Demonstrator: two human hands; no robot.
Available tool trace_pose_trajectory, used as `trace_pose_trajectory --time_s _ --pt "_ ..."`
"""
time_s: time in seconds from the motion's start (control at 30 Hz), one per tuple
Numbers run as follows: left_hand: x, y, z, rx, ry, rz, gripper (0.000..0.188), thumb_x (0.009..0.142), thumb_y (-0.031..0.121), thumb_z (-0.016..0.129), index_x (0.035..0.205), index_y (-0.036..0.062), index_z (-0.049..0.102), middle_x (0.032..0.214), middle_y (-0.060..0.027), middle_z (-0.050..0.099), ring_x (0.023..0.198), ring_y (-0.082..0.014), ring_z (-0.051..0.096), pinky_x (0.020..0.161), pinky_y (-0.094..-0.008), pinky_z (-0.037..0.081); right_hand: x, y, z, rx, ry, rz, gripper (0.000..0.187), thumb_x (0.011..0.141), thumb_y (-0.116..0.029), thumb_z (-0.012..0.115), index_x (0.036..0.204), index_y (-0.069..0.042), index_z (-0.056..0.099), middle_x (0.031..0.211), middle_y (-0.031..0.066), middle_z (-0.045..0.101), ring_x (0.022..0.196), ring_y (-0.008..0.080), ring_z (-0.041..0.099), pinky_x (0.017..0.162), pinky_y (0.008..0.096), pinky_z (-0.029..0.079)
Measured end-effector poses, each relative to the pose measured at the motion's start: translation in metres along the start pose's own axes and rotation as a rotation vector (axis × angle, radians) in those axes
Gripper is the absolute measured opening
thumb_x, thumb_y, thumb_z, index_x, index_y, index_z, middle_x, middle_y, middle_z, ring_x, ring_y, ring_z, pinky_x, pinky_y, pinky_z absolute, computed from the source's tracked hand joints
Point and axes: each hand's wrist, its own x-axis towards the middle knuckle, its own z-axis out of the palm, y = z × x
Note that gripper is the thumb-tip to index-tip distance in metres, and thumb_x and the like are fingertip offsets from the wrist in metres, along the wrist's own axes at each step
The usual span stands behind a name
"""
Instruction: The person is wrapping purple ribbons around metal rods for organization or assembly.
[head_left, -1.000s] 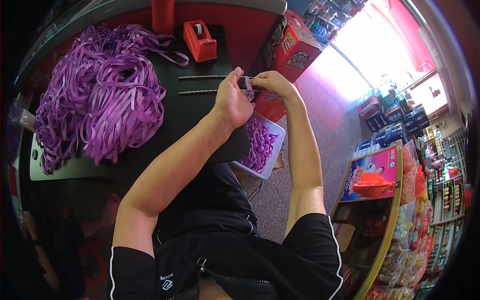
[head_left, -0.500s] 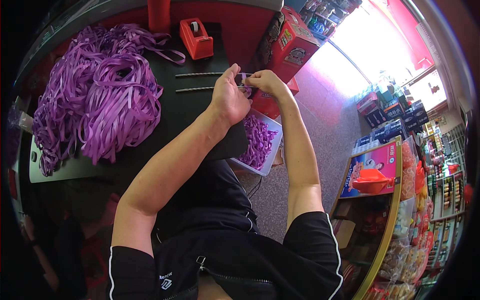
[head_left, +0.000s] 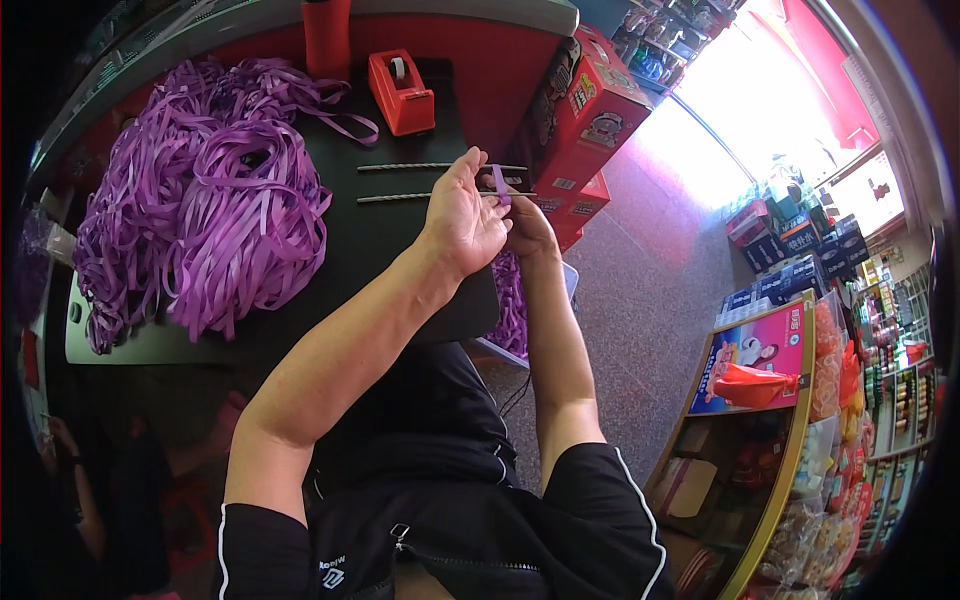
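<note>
I'm standing in what is looking like a small grocery shop. To the right of the right hand [head_left: 532, 232], and nearer the body, a gold-framed display cabinet [head_left: 700, 435] is carrying a pink-and-blue advertising panel [head_left: 782, 328]. Bagged snacks [head_left: 805, 545] are crowding along its outer side, and racks [head_left: 900, 445] farther right are holding rows of small goods. Dark-blue cartons [head_left: 800, 240] are standing stacked off to the right, while printed red boxes [head_left: 595, 105] are sitting just beyond the hand. Farther past them, daylight is pouring through a wide opening [head_left: 740, 90].
</note>
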Motion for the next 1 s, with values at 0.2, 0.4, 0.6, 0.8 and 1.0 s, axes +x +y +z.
trace_pose_trajectory --time_s 0.2,0.4,0.6,0.8,1.0 --pt "-0.004 -0.001 0.007 0.020 0.014 -0.012 0.066 0.097 0.045 0.044 0.148 0.0143 0.016 0.150 -0.0336 -0.013 0.142 -0.0434 -0.013 0.114 -0.0512 -0.009 0.013 0.019 0.002 0.246 0.045 -0.104 0.028 0.097 -0.016 0.048 0.122 -0.003 0.051 0.100 0.0150 0.065 0.087 0.0227 0.067 0.076 0.0350 0.057" --pt "-0.003 -0.002 0.006 0.031 0.013 -0.012 0.066 0.097 0.044 0.043 0.149 0.0141 0.015 0.150 -0.0349 -0.013 0.142 -0.0434 -0.012 0.114 -0.0503 -0.008 0.013 0.029 -0.019 0.344 -0.163 -0.073 0.028 0.095 -0.014 0.051 0.120 -0.003 0.052 0.098 0.0143 0.066 0.087 0.0219 0.067 0.075 0.0339 0.057" --pt "-0.001 -0.002 0.005 0.039 0.011 -0.019 0.067 0.097 0.044 0.043 0.149 0.0138 0.013 0.149 -0.0354 -0.012 0.143 -0.0435 -0.010 0.114 -0.0501 -0.007 0.016 0.028 -0.024 0.297 -0.109 -0.085 0.031 0.092 -0.013 0.052 0.121 -0.001 0.051 0.100 0.0173 0.066 0.087 0.0237 0.068 0.077 0.0351 0.057" --pt "-0.001 -0.001 0.003 0.041 0.008 -0.014 0.068 0.097 0.044 0.044 0.149 0.0134 0.012 0.149 -0.0355 -0.012 0.143 -0.0438 -0.010 0.114 -0.0505 -0.007 0.015 0.025 -0.007 0.238 -0.090 -0.121 0.033 0.092 -0.014 0.055 0.122 -0.001 0.049 0.100 0.0192 0.066 0.087 0.0257 0.068 0.076 0.0349 0.057" --pt "0.000 -0.001 0.000 0.046 -0.007 -0.006 0.068 0.097 0.043 0.045 0.149 0.0133 0.013 0.149 -0.0355 -0.012 0.142 -0.0436 -0.010 0.114 -0.0503 -0.007 0.020 0.032 -0.012 0.418 -0.205 -0.082 0.030 0.091 -0.014 0.057 0.118 -0.004 0.051 0.095 0.0164 0.066 0.082 0.0238 0.068 0.072 0.0342 0.058"
